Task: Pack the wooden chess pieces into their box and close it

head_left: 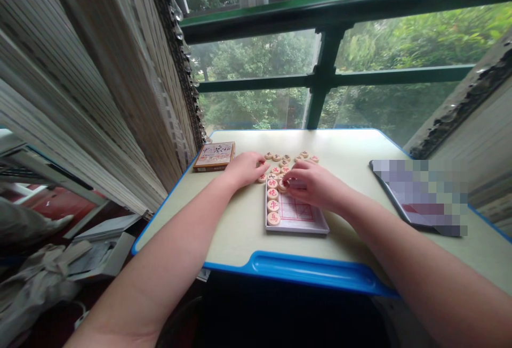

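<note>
I see the right hand (314,184) pinching a piece (282,186) delicately, likely because the row of pieces (272,206) in the box (298,229) beneath sits tight. The left hand (246,169), apart, curls beside loose pieces (276,170); its grip I can't tell.

The discs (274,218) look like pale wood, smooth and rather matt, with red or dark characters on their faces; the shallow tray (298,228) looks like thin white plastic or card, which of the two I cannot tell; the flat box (216,152) seems printed card with a slight sheen; the tabletop (232,236) is smooth, pale and wood-like, softly satin, its blue edging (316,273) glossy moulded plastic; the curtain (116,44) is striped, pleated cloth, its trim (176,12) set with shiny beads; the window frame (328,55) looks like glossy green painted metal around smooth, clear glass panes (256,55)
</note>
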### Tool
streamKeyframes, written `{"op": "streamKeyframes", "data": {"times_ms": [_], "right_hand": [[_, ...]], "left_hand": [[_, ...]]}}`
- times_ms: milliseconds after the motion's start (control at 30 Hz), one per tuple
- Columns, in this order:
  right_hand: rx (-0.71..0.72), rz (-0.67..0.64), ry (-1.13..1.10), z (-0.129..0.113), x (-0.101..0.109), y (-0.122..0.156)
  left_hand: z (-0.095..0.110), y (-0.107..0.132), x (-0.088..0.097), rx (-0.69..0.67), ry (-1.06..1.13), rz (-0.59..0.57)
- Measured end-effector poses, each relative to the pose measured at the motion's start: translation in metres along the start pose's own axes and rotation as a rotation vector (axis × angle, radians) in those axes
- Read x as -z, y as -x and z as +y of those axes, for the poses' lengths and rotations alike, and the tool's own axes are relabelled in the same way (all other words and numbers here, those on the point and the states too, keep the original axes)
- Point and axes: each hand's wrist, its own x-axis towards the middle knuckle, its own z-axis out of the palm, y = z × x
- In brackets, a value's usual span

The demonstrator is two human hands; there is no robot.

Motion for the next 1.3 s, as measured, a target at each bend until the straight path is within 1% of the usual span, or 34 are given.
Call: {"op": "streamKeyframes", "data": {"times_ms": [67,133,200,233,267,367,400,467,767,967,1300], "right_hand": [[-0.012,-0.003,0.004,-0.001,-0.001,0.000],[-0.018,-0.005,0.008,-0.002,-0.001,0.000],[-0.016,0.002,0.005,-0.003,-0.001,0.000],[-0.014,0.004,-0.001,-0.004,-0.001,0.000],[-0.015,0.007,-0.008,-0.003,-0.001,0.000],[-0.026,0.020,-0.025,-0.002,-0.001,0.001],[-0.024,0.022,-0.027,-0.002,-0.001,0.002],[-0.010,0.021,-0.024,-0.001,-0.001,0.002],[-0.027,-0.024,0.004,-0.002,-0.002,0.000],[-0.026,-0.033,0.024,-0.003,-0.002,0.000],[-0.002,0.002,0.016,-0.003,-0.004,0.000]], "left_hand": [[0.000,-0.001,-0.002,0.021,0.029,0.022],[0.000,-0.001,-0.002,0.037,0.062,0.076],[0.002,0.000,0.001,0.015,0.120,0.128],[0.004,0.001,0.004,-0.008,0.169,0.119],[0.005,0.003,0.007,-0.032,0.229,0.083],[0.010,0.011,0.018,-0.089,0.384,-0.123],[0.011,0.013,0.020,-0.108,0.404,-0.170],[0.013,0.016,0.023,-0.140,0.402,-0.208],[0.011,0.013,0.019,-0.172,0.398,-0.244],[0.010,0.012,0.020,-0.192,0.461,-0.281],[0.009,0.014,0.021,-0.197,0.484,-0.260]]}}
